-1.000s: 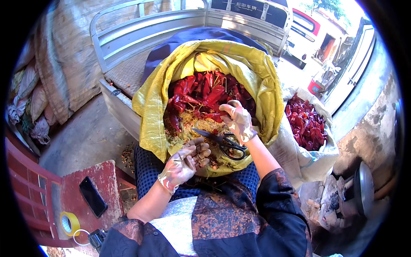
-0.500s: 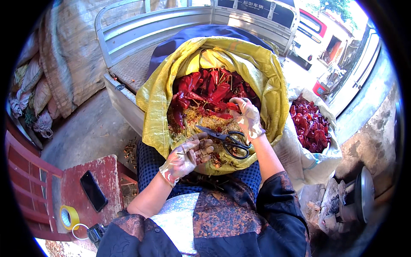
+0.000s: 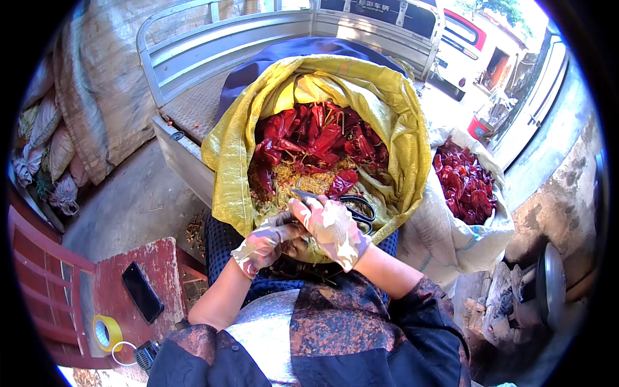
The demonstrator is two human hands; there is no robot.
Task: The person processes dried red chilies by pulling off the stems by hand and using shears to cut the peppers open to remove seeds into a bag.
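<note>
My gloved left hand point(image 3: 261, 245) and gloved right hand point(image 3: 332, 232) meet over the near edge of a yellow woven sack point(image 3: 225, 187). The fingers of both are curled in against each other, and whatever lies between them is hidden. Scissors point(image 3: 361, 208) with black handles rest in the sack, partly covered by my right hand; their blade tip pokes out beyond its fingers. Just past that hand, beside the handles, lies one dried red chili pepper point(image 3: 342, 184). More dried chilies point(image 3: 309, 132) are heaped at the sack's far side, on yellowish seeds and bits point(image 3: 290, 177).
A white sack of red chilies point(image 3: 474, 235) stands at my right. Left of me, a worn red chair point(image 3: 167, 271) bears a phone point(image 3: 142, 291) and yellow tape point(image 3: 108, 332). Behind the yellow sack is a metal cart bed point(image 3: 193, 74). A round metal lid point(image 3: 552, 290) stands at lower right.
My right hand has come down and left from the chili heap to my left hand, whose fingers have curled in. A chili now lies by the scissors, nearer than before.
</note>
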